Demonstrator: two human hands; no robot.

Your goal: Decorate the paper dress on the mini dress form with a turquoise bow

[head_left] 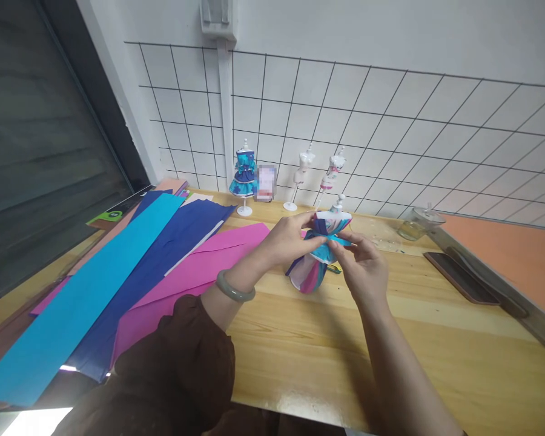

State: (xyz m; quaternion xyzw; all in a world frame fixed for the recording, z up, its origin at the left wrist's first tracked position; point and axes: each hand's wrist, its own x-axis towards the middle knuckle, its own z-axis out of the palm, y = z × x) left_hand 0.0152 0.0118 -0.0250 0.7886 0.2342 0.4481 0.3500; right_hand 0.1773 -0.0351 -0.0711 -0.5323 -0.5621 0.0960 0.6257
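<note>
A miniature dress form stands on the table, dressed in a small outfit with a multicoloured bodice and a flared blue, white and pink skirt. Around its waist lies a light-blue strip. My left hand is closed on the dress form's waist from the left, thumb in front and fingers partly hidden behind. On the right side, my right hand pinches the strip between thumb and fingers. A small yellow-green tool lies just behind the skirt, partly covered.
Sheets in light blue, dark blue and pink spread over the left side. Behind stand a blue-dressed form, two pale forms and a phone-like card. A glass jar and dark phone are at right.
</note>
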